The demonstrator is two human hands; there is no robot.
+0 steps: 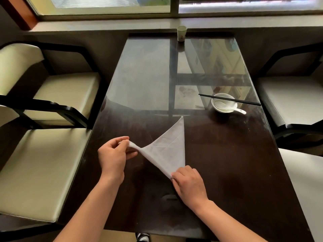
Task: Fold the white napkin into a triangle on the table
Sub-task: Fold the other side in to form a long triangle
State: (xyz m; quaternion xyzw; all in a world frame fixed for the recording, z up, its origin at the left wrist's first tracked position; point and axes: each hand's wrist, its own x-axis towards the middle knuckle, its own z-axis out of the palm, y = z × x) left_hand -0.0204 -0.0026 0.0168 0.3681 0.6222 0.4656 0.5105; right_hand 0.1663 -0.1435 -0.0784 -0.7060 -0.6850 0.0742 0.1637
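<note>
From the head view, the left hand (111, 154) pinches one corner of the white napkin (167, 147) lifted off the dark desk (227, 163), while the right hand (189, 185) pinches the near corner low by the surface. Beyond the right grip, well apart, stand a white bowl (222, 103) with a spoon (234, 110), black chopsticks (230, 100) across its rim, and farther off a paper cup (181, 33). Bare desk lies around both grips, and cream chairs (43, 154) flank the desk's side edges.

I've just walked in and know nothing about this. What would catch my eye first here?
First, the white napkin, already a triangle, stretched over the near middle of the dark table: the left hand pinches one corner and the right hand another. Next, the white bowl to the right, with a spoon in it and black chopsticks across its rim.
</note>
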